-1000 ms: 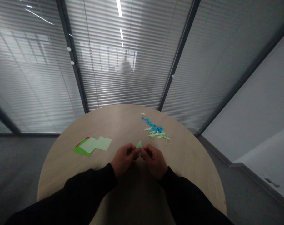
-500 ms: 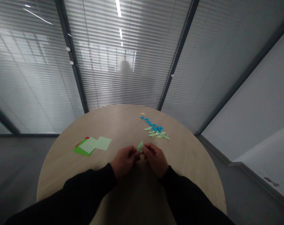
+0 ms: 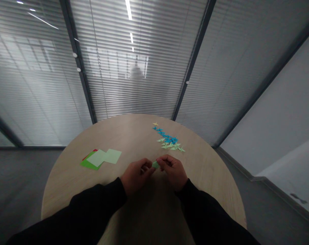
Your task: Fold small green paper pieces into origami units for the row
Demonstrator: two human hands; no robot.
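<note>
Between my two hands is a small folded piece of pale green paper (image 3: pixel 155 164), partly covered by fingers. My left hand (image 3: pixel 137 174) pinches it from the left with thumb and fingers. On its other side, my right hand (image 3: pixel 171 170) has thumb and forefinger closed on the paper's upper right part. Just beyond the hands lie several pale green folded paper cranes (image 3: pixel 172 146), bunched against a row of blue paper cranes (image 3: pixel 171 139). A single yellow folded piece (image 3: pixel 155 124) lies at the far end of that row.
Flat square sheets lie on the left of the round wooden table (image 3: pixel 67 183): pale green paper (image 3: pixel 113 156), a brighter green sheet (image 3: pixel 89 165) and a red edge beneath. Glass panels with blinds (image 3: pixel 134 92) stand behind the table, and a white wall (image 3: pixel 276 136) is on the right.
My right hand has shifted slightly right and turned. The folded paper's raised point no longer shows; the piece looks smaller and lower between the fingers. The sheets and cranes have stayed put.
</note>
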